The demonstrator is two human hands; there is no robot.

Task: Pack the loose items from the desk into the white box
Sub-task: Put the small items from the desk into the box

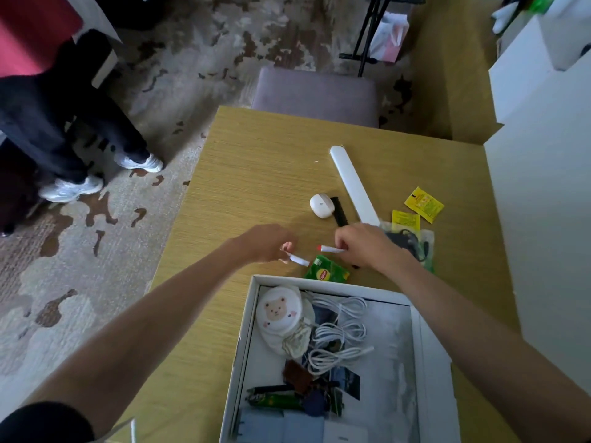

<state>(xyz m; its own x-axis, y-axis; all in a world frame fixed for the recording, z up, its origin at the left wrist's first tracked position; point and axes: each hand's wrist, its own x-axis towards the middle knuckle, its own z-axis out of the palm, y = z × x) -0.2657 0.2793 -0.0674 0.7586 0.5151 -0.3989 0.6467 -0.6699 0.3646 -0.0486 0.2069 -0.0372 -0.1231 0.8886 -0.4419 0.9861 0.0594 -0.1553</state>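
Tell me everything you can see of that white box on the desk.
The white box is an open, shallow tray, seemingly cardboard, lying flat at the near edge of the desk, its lower end cut off by the picture. Inside lie a bear-face pouch, coiled white cables, a green tube and small dark items. A green tea sachet lies just beyond its far rim. The left hand and right hand are beyond it, not touching it.

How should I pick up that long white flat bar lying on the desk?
I'd pinch the long white flat bar across its narrow width near the middle, coming from above and its right side. It lies flat and diagonal; the black comb and white oval case crowd its left edge, while the desk to its right looks bare.
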